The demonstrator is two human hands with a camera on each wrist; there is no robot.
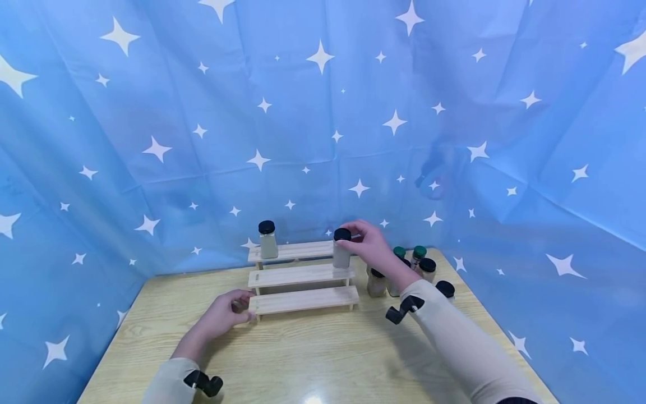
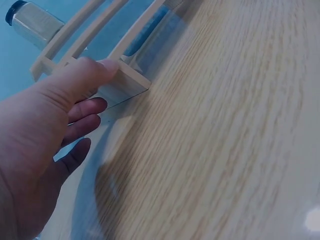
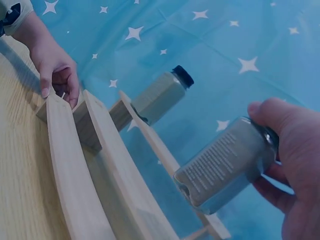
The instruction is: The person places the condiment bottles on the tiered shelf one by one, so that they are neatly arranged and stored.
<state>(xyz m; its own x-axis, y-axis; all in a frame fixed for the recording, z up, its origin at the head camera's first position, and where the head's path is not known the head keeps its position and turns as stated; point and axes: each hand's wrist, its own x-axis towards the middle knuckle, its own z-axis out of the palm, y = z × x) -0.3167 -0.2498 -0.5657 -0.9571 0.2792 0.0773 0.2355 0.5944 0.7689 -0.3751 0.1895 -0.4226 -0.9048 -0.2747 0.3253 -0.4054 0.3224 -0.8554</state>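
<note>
A three-tier wooden spice rack [image 1: 298, 275] stands on the table. My left hand [image 1: 225, 314] grips the left end of its lowest tier, thumb on the near corner [image 2: 131, 75]. Up at the top tier's right end, my right hand [image 1: 370, 245] holds a glass spice jar [image 1: 341, 257] near its black lid. Printed text covers one side of this jar [image 3: 220, 167], which looks filled with greyish powder. Whether its base touches the tier I cannot tell. Another black-lidded spice jar [image 1: 268, 242], with pale contents, stands at the top tier's left end.
Several more jars stand right of the rack, partly behind my right forearm; some have black lids, like this jar [image 1: 377, 284], and others green lids, like this one [image 1: 419, 255]. A blue star-patterned curtain [image 1: 303, 140] hangs behind and beside the table [image 1: 313, 353].
</note>
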